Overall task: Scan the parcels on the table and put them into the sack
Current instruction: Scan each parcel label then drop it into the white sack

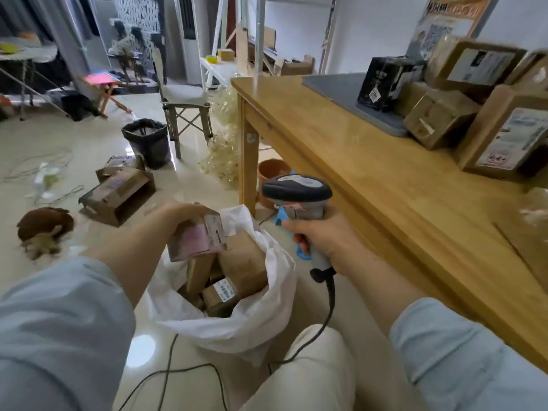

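Note:
My left hand (178, 213) grips a small cardboard parcel (197, 237) with a pinkish label from above, right over the open mouth of the white sack (252, 324) on the floor. Several brown parcels (243, 262) lie inside the sack. My right hand (318, 235) holds a grey barcode scanner (296, 194) by its handle, beside the table's front edge; its black cable runs down to the floor. More parcels stand on the wooden table (370, 179) at the right: a black box (385, 83) and several brown boxes (439, 120).
A grey mat (341, 87) lies on the table under the black box. On the floor to the left lie two open cartons (118, 191), a black-lined bin (146, 142), a folding chair (185, 108) and a brown plush toy (44, 228). My knee (311, 366) is next to the sack.

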A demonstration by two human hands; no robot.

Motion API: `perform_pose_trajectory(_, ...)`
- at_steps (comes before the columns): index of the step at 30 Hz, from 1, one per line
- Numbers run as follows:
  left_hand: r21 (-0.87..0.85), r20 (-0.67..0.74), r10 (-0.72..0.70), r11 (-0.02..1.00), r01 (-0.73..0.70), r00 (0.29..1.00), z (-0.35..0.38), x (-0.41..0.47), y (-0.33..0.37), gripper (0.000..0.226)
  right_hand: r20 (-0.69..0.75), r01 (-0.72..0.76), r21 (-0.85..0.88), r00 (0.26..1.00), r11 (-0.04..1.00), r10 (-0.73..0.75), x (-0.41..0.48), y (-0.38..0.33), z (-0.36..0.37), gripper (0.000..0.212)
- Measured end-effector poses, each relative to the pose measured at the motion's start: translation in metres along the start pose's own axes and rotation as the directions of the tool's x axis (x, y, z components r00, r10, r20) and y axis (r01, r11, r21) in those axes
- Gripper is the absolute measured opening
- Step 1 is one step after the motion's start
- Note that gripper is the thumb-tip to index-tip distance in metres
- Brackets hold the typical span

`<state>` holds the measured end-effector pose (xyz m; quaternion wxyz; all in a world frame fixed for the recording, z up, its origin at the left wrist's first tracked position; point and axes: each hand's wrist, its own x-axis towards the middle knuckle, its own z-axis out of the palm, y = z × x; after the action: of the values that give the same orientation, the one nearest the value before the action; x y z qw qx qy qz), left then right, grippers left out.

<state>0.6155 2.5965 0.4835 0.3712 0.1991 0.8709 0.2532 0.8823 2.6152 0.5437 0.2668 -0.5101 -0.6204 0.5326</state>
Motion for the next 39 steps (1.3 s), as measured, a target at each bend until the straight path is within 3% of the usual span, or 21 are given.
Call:
perform_pose_trajectory(2,0.060,-0.079,-0.069,0.995,0.074,0.994,0.017,0.074,-0.038,0.110,0.028,-0.066,0.024,0.997,0.998,0.065,0.010,0.009,0.010,0.009)
perform_pose_trajectory(3,0.055,-0.113,-0.096,0.993,0.103,0.989,0.025,0.094,-0.051,0.110,0.043,-0.093,0.037,0.995,0.995,0.092,0.015,0.014,0.016,0.009)
perform_pose_trajectory(6,0.064,-0.152,-0.136,0.987,0.147,0.979,0.039,0.058,-0.055,0.082,0.078,-0.164,0.056,0.984,0.985,0.160,0.029,0.028,0.030,0.010)
perform_pose_trajectory(10,0.073,-0.201,-0.167,0.980,0.185,0.965,0.066,0.070,-0.072,0.074,0.108,-0.238,0.044,0.967,0.970,0.232,0.046,0.045,0.044,0.012)
perform_pose_trajectory(14,-0.014,-0.057,-0.098,0.995,0.097,0.994,0.090,0.096,-0.087,0.041,0.118,-0.285,0.036,0.953,0.958,0.279,0.062,0.056,0.048,0.013)
perform_pose_trajectory(18,-0.204,0.030,-0.040,0.978,0.045,0.999,0.119,0.112,-0.091,0.043,0.120,-0.310,0.035,0.945,0.950,0.304,0.075,0.065,0.048,0.012)
perform_pose_trajectory(25,-0.190,0.061,-0.090,0.977,0.100,0.994,0.136,0.121,-0.083,0.034,0.127,-0.350,0.036,0.931,0.936,0.343,0.081,0.076,0.044,0.013)
perform_pose_trajectory(29,-0.113,-0.037,-0.025,0.993,0.021,0.999,0.135,0.138,-0.090,0.080,0.118,-0.362,0.036,0.927,0.931,0.356,0.078,0.074,0.041,0.013)
perform_pose_trajectory(31,0.030,-0.079,0.035,0.999,-0.032,0.996,0.137,0.132,-0.086,0.081,0.114,-0.363,0.040,0.927,0.931,0.357,0.077,0.073,0.039,0.014)
perform_pose_trajectory(33,0.139,-0.035,0.066,0.988,-0.060,0.997,0.138,0.116,-0.078,0.091,0.112,-0.356,0.045,0.930,0.934,0.349,0.075,0.074,0.038,0.013)
perform_pose_trajectory(36,0.481,0.119,0.091,0.866,-0.137,0.989,0.147,0.102,-0.081,0.141,0.114,-0.349,0.056,0.933,0.935,0.341,0.074,0.075,0.036,0.012)
perform_pose_trajectory(39,0.653,0.126,0.160,0.730,-0.203,0.979,0.152,0.097,-0.094,0.149,0.115,-0.350,0.072,0.933,0.934,0.341,0.073,0.076,0.034,0.013)
